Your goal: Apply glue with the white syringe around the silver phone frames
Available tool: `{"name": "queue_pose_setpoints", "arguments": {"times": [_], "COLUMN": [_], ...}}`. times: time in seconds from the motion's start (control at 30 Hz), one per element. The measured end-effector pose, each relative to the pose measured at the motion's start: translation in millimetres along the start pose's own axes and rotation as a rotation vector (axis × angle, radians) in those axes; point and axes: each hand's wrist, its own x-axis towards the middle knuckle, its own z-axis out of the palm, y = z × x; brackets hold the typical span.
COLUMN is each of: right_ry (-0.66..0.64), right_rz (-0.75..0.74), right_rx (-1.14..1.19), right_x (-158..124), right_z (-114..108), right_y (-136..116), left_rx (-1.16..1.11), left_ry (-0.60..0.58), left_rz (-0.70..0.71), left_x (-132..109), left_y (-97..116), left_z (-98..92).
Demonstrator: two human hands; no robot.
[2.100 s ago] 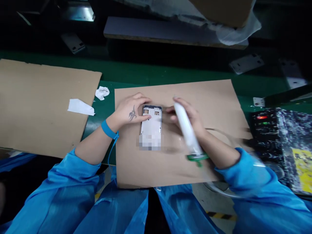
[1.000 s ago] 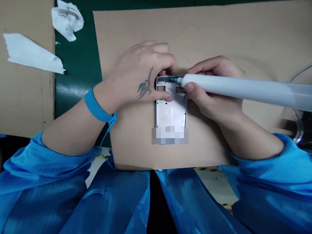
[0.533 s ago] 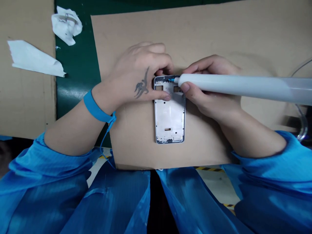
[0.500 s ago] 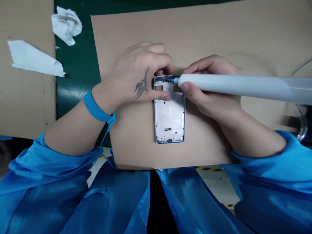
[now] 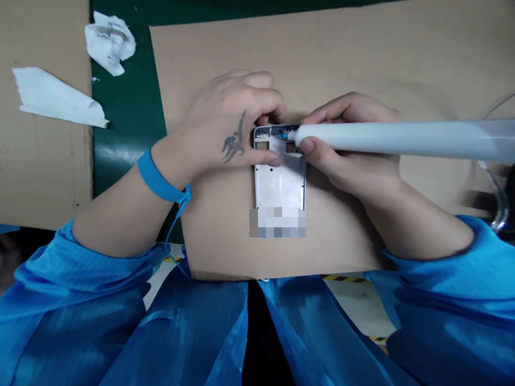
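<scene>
A silver phone frame [image 5: 280, 187] with cut-outs and a dark rim lies upright along my line of sight on the cardboard. Pixel blocks hide its lower end. My left hand [image 5: 237, 118] grips its upper left corner, thumb flat on the metal face and fingers curled at the top edge. In my right hand [image 5: 354, 145] is a thick white dispensing syringe [image 5: 386, 138], held nearly level between thumb and fingers. Its blue needle tip points left, at the inner top edge of the frame. Whether the tip touches the metal I cannot tell.
Under the work lies a large cardboard sheet [image 5: 225, 230] over a green table [image 5: 120, 161]. Crumpled white tissue [image 5: 110, 43] and a folded white piece [image 5: 60, 96] lie at the upper left. A clear tube [image 5: 499, 198] hangs at the right. A blue wrist strap [image 5: 161, 177] trails a cord.
The syringe has tilted slightly: its rear end is a little higher in view and its tip a little lower. My left hand and the phone frame have stayed put.
</scene>
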Motion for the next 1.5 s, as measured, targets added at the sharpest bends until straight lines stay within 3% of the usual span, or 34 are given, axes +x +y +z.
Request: {"name": "queue_pose_setpoints", "arguments": {"times": [0.2,0.57,1.5], "right_ry": [-0.046,0.01,0.091], "right_rz": [0.078,0.147,0.136], "right_rx": [-0.029,0.008,0.104], "right_x": [0.8,-1.4,-3.2], "right_z": [-3.7,-3.1,0.3], "right_y": [-2.1,-0.1,7.6], "left_rx": [0.018,-0.005,-0.024], "left_ry": [-0.067,-0.038,-0.036], "left_rz": [-0.05,-0.019,-0.013], "left_x": [0.5,1.1,1.7], "left_y": [5.5,3.7,2.8], "left_z": [-5.6,-4.0,-4.1]}}
